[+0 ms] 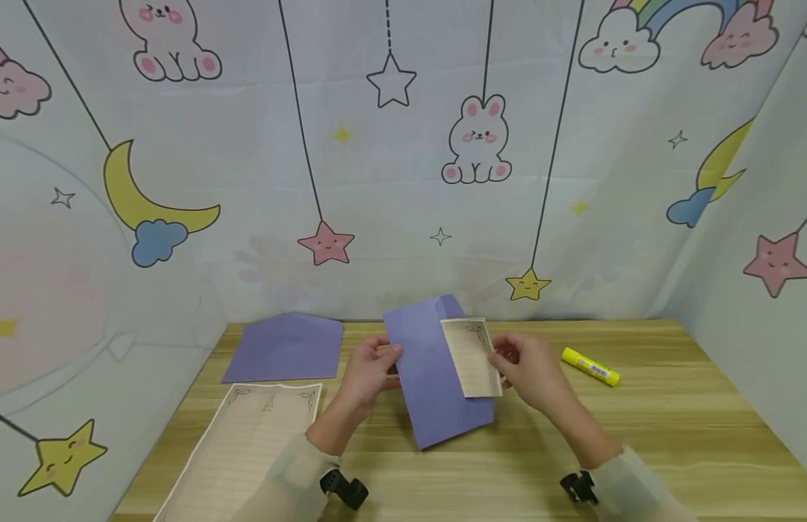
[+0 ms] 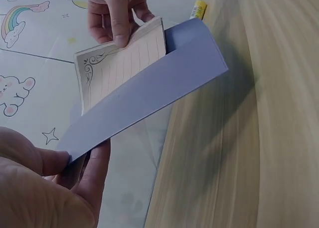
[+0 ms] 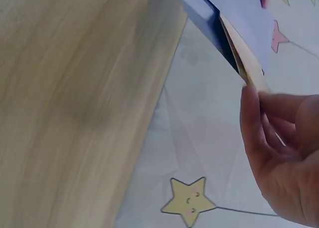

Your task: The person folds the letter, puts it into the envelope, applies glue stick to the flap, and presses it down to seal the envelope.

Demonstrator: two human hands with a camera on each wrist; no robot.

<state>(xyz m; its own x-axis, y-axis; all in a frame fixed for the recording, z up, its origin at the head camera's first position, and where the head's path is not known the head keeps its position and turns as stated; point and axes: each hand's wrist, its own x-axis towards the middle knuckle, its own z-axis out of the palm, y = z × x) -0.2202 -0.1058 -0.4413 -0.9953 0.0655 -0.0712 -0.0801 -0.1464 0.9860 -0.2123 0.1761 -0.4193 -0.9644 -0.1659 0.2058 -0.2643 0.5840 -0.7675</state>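
Observation:
A purple envelope is held tilted above the table, its opening toward the right. My left hand pinches its left edge between thumb and fingers. Partway inside the envelope sits a folded sheet of cream letter paper, lined and with an ornate corner. My right hand pinches the outer edge of that paper. In the left wrist view the folded paper sticks out past the envelope's front panel. The right wrist view shows the paper's folded layers between the envelope's two sides.
On the wooden table a second purple envelope lies at the back left. In front of it is an unfolded sheet of lined letter paper. A yellow glue stick lies to the right. A printed curtain stands behind the table.

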